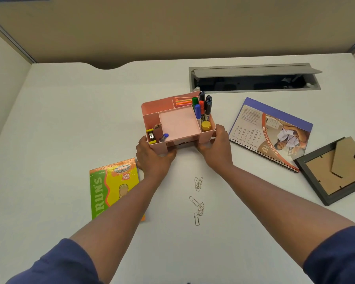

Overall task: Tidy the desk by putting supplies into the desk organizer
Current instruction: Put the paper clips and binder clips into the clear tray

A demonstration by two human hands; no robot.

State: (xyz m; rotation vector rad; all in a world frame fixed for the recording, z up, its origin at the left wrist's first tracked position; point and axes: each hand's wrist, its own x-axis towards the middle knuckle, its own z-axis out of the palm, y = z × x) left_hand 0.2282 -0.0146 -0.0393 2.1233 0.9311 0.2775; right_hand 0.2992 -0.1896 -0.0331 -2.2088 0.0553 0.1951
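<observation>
Fingers (208, 147) grip pink organizer (178, 124); yellow book (113, 187) reads "Jolly Time".

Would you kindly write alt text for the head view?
Both hands, left and right, grip a pink organizer holding markers on a white desk. Loose paper clips lie nearer the person, between a book and calendar.

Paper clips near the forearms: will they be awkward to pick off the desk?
Probably fiddly. The paper clips are thin wire lying flat on the smooth desk, so fingers may slide them rather than lift them. Some overlap, so a few might come up together. They look very light and unlikely to roll.
</observation>
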